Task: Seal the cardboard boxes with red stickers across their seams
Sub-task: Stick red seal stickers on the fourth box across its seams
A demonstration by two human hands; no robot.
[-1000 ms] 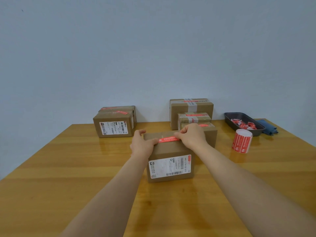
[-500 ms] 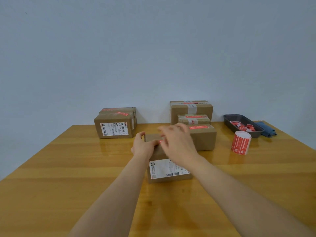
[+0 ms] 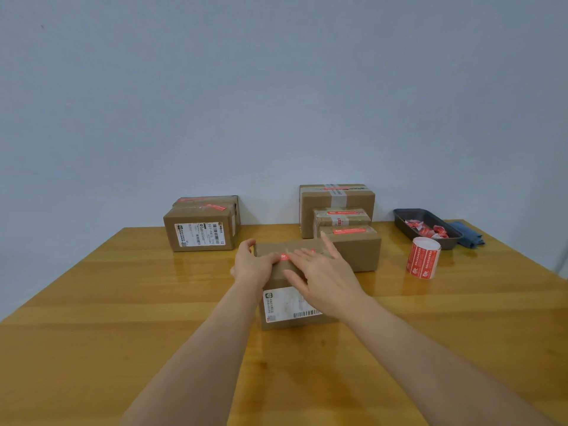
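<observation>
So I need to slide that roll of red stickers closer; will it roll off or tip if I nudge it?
The sticker roll stands on end on the table, so it probably won't roll unless knocked over. It looks taller than wide and probably light, so a high push may tip it. The glossy tabletop suggests a low nudge would slide it.

A plain packing station: labelled cardboard parcels point(image 3: 201, 224) and a sticker roll point(image 3: 423, 257) on a wooden table point(image 3: 92, 302).
</observation>
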